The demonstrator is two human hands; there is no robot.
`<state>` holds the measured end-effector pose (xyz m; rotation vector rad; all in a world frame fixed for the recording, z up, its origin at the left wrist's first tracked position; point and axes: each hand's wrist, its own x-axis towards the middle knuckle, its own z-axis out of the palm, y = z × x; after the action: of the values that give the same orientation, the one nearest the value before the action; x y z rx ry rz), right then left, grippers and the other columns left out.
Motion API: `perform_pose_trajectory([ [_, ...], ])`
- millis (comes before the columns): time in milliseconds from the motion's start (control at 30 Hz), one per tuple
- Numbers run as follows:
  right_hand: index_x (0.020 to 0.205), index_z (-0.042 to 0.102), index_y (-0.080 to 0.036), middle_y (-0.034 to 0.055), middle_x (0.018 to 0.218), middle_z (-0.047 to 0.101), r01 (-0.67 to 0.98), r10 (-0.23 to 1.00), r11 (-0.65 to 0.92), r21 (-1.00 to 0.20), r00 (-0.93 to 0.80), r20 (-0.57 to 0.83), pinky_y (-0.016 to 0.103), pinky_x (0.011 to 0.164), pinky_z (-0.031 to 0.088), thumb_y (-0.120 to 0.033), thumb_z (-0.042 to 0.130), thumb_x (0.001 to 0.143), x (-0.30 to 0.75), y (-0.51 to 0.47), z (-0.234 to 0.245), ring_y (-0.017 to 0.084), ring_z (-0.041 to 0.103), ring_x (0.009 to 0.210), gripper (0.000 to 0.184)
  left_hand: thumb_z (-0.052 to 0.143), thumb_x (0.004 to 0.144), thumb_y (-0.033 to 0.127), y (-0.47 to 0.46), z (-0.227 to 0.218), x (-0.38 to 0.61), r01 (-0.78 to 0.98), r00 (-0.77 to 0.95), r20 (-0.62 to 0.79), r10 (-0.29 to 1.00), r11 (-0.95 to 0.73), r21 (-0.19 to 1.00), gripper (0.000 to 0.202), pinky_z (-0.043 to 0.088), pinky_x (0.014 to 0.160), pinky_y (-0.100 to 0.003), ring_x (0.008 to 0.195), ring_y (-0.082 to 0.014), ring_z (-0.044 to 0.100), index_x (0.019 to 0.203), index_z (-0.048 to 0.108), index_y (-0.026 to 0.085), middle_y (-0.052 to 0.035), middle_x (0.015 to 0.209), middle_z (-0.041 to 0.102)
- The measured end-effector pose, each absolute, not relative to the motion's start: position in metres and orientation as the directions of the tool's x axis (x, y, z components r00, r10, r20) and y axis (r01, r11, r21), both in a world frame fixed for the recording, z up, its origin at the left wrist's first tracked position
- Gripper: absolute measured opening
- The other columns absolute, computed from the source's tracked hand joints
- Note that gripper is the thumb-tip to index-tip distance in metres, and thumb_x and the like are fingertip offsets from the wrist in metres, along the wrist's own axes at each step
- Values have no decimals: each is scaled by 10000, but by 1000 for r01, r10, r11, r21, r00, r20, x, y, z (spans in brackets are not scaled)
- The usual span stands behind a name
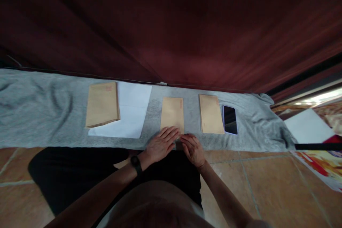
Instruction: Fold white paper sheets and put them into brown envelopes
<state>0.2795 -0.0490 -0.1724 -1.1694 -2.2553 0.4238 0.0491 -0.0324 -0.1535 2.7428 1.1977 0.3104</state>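
Note:
A brown paper envelope with small red print lies lengthwise in front of me on the grey cloth. My left hand rests flat across its near end, fingers stretched out and angled to the right. At the near right corner of that envelope, my right hand has its fingers bent and pressed together on the paper edge. The near end of the envelope is partly hidden under both hands. A dark band sits on my left wrist.
To the left, a stack of brown envelopes overlaps white paper sheets. Right of my hands lie more brown envelopes and a phone. A dark red surface rises behind the grey cloth. White paper lies far right.

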Motion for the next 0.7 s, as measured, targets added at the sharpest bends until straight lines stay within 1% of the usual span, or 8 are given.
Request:
perform_pose_trajectory([
  [100,1385,577,-227,81,1337,654,691,839,545,-476,-452,304,491,1129,434,-269,400,1032,272,-51,-168,235,564,1274,397,438,1028,357,-50,-157,40,700,668,153,728,-685,203,551,223,1259,-371,1501,-178,306,1549,351,199,-37,1607,375],
  [200,1497,450,-192,98,1445,577,703,829,560,-438,-474,297,504,1187,367,-278,380,1038,256,-60,-167,238,482,1378,472,446,1025,347,-56,-164,38,720,645,167,746,-666,195,526,250,1252,-366,1482,-187,348,1520,403,172,-67,1578,422],
  [300,1569,308,-143,136,1518,497,739,840,541,-400,-459,289,513,1201,345,-286,391,1038,240,-72,-171,252,412,1440,556,466,1014,323,-57,-169,40,732,632,173,755,-655,187,521,263,1250,-364,1486,-195,339,1499,428,137,-92,1579,416],
  [367,1584,264,-137,143,1533,475,774,857,512,-372,-433,279,521,1204,334,-276,403,1037,236,-79,-174,259,395,1453,581,478,1008,316,-57,-170,41,728,635,182,751,-660,185,533,266,1250,-364,1490,-193,330,1507,415,138,-91,1584,408],
  [533,1580,286,-179,118,1532,483,807,867,489,-331,-408,287,514,1211,322,-230,407,1038,247,-82,-176,248,411,1447,558,465,1023,348,-58,-165,39,724,631,213,746,-665,184,531,270,1249,-373,1486,-195,339,1516,401,160,-78,1577,422],
  [700,1568,325,-208,97,1540,473,820,876,473,-322,-396,278,514,1215,317,-230,404,1042,261,-81,-175,243,422,1441,533,475,1019,322,-62,-163,30,739,609,225,761,-647,187,519,288,1244,-385,1488,-206,334,1510,412,164,-80,1591,394],
])
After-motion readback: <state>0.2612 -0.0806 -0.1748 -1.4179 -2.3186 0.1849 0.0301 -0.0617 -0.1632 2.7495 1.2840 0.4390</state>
